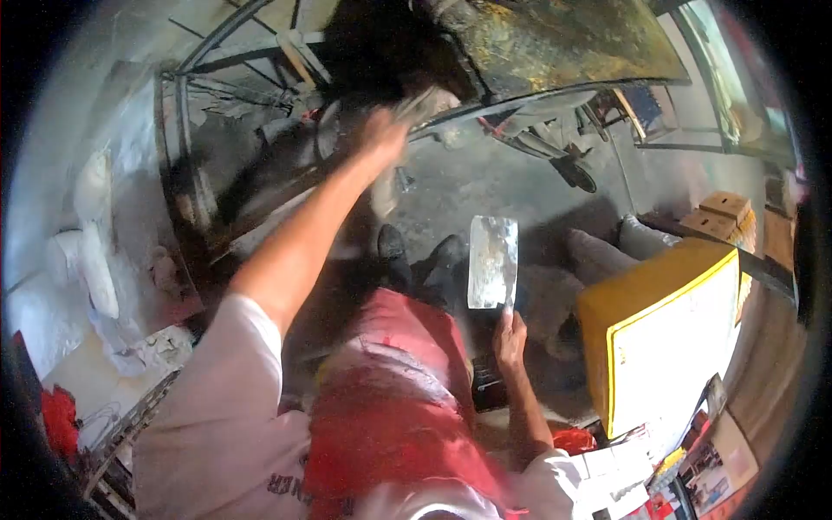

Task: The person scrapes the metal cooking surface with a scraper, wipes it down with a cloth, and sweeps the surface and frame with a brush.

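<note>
My left hand (383,139) is stretched forward at the edge of a dark frame under a stained metal sheet (563,43). Its fingers are smeared by motion beside a pale, blurred thing (429,106), and I cannot make out whether they hold it. On the right, my right hand (510,340) is closed around the handle of a flat, rectangular metal blade (493,263). The blade is upright in view, above the hand, with whitish smears on its face.
A yellow box with a white face (676,338) stands at the right, near cardboard boxes (726,205) and filled sacks (646,237). The dark metal frame (184,130) spans the upper left. Cluttered items (624,464) lie at the lower right.
</note>
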A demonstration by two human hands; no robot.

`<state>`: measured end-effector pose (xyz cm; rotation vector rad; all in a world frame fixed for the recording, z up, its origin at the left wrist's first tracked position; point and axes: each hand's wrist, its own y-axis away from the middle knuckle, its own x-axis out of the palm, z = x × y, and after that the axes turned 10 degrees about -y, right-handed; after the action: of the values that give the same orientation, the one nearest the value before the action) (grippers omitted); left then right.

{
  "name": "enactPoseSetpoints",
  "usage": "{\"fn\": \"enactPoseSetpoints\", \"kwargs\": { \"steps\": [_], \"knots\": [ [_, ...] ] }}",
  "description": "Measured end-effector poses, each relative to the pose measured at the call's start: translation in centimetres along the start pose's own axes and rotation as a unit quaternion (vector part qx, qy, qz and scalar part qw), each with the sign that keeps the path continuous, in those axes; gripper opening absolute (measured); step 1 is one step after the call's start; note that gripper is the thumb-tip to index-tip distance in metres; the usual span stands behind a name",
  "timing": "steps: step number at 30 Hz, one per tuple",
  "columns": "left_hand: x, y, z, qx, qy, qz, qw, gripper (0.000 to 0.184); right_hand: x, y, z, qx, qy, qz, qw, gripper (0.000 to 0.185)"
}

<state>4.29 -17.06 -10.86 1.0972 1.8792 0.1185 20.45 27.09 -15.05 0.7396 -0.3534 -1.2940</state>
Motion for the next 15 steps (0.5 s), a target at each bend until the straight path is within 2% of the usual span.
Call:
{"fn": "enactPoseSetpoints", "kwargs": {
  "steps": [1,3,5,7,9,11,13,15],
  "knots": [
    [-0.8,1.0,-5.0,-0.004,0.056,0.06,0.997,0.057,-0.5,0.9,-0.1,-0.005,-0.007,-0.018,1.0,0.043],
    [2.0,-5.4,-6.4,0.042,0.289,0.123,0.949,0.061,-0.3,3.2,2.9,0.081,-0.091,-0.032,0.992,0.043],
    [-2.7,-1.3,-13.2,0.068,0.249,-0.053,0.965,0.061,-0.6,4.0,2.4,0.074,-0.088,-0.047,0.992,0.042],
    [-4.0,-3.4,-13.4,0.121,0.088,-0.199,0.968,0.065,-0.7,4.2,2.1,0.097,-0.123,-0.066,0.985,0.04],
    [-3.9,-3.9,-12.3,0.104,0.09,-0.181,0.974,0.058,-0.8,4.0,1.1,0.089,-0.128,-0.068,0.985,0.038],
    [-1.2,-4.7,-9.5,0.17,-0.02,-0.07,0.983,0.044,-1.0,3.6,0.3,0.091,-0.091,-0.063,0.99,0.035],
    [1.2,-2.7,-4.9,0.33,-0.182,0.03,0.926,0.04,-0.5,3.7,1.4,0.133,-0.117,-0.058,0.982,0.033],
    [0.5,-0.3,-3.9,0.242,0.017,0.059,0.968,0.053,-0.4,3.7,1.8,0.153,-0.122,-0.05,0.979,0.033]
  ]
}}
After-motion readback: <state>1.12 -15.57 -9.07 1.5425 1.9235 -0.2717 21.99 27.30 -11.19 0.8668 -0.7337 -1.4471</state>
